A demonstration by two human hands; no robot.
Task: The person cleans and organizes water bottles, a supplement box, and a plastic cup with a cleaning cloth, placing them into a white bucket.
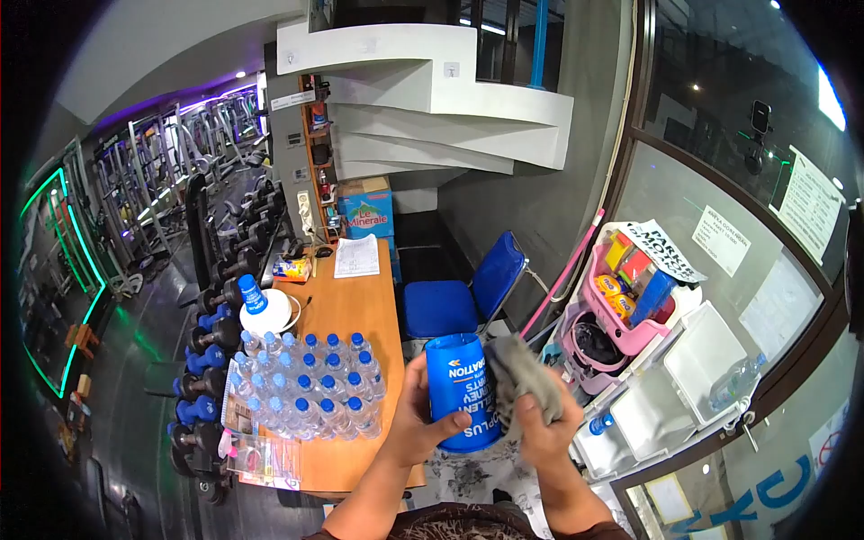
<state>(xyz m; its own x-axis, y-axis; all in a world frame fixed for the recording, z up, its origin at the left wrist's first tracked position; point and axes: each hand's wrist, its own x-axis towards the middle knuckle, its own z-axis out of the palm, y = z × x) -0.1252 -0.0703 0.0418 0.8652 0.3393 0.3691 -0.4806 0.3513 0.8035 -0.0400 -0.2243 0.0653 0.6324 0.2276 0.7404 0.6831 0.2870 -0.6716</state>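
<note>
In front of my body, my left hand [418,416] is wrapped round the side of a blue cylindrical container [461,387] with white lettering that reads upside down. The thumb lies across its front near the lower end. My right hand [545,430] grips a crumpled grey cloth [520,382] against the container's right side, the thumb pressing over the fabric. Part of the lettering is hidden by the cloth and thumb. To the left, several clear water bottles [306,389] with blue caps stand in rows on the wooden desk [360,301].
A blue chair [441,306] stands beyond the container. On the right are a pink basket [601,310] of packets and white open bins [643,418]. Another blue container [253,295] sits on a white round object at the desk's left edge, beside racked dumbbells [200,410].
</note>
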